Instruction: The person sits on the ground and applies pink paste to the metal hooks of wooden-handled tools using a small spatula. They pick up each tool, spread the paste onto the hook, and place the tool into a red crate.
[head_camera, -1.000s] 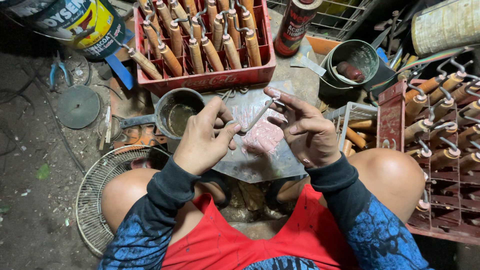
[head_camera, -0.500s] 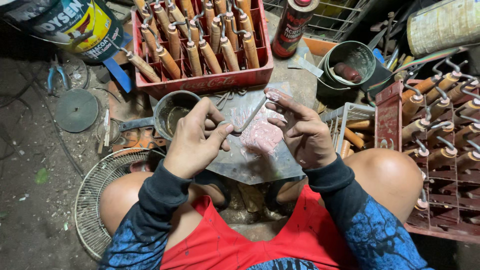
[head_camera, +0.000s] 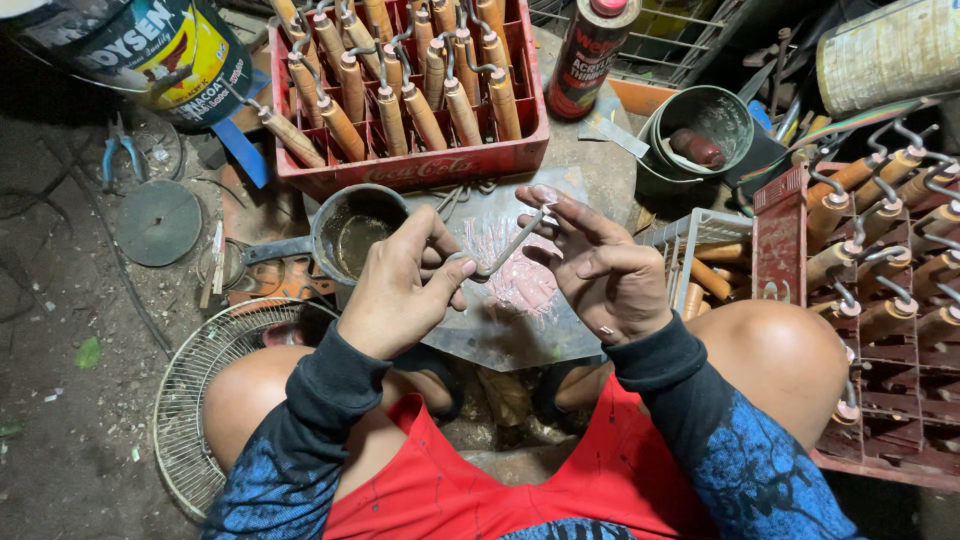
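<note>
At the far left top, a round paint can (head_camera: 150, 50) lies tilted, its label dark blue with yellow and red patches. Below it a flat grey disc (head_camera: 158, 222) rests on the dirt floor, with blue-handled pliers (head_camera: 118, 150) just above it, and a round wire fan guard (head_camera: 210, 400) sits beside the person's knee. Next comes a red plastic crate (head_camera: 410, 150) with white lettering on its front wall, packed with wooden-handled metal hooks. Just below the crate stands a small dark pot (head_camera: 355, 230) of liquid with a long handle.

The left hand (head_camera: 395, 295) is closed narrowly, thumb and fingers pinching the lower end of a thin metal rod (head_camera: 510, 245). The rod slants up to the right above a grey metal sheet (head_camera: 520, 320) stained pink. The right hand (head_camera: 600, 270) is partly open, fingers spread, its fingertips holding the rod's upper end.

Further right, a dark red bottle (head_camera: 590, 50) with a red cap stands at the top, then a green-grey bucket (head_camera: 705, 135), then a pale cylinder (head_camera: 885, 50) on its side. A second red crate (head_camera: 870, 320) of hooked handles fills the right edge.

Against half a second ago, both hands sit slightly lower over the sheet, and the rod stays gripped at both ends.
</note>
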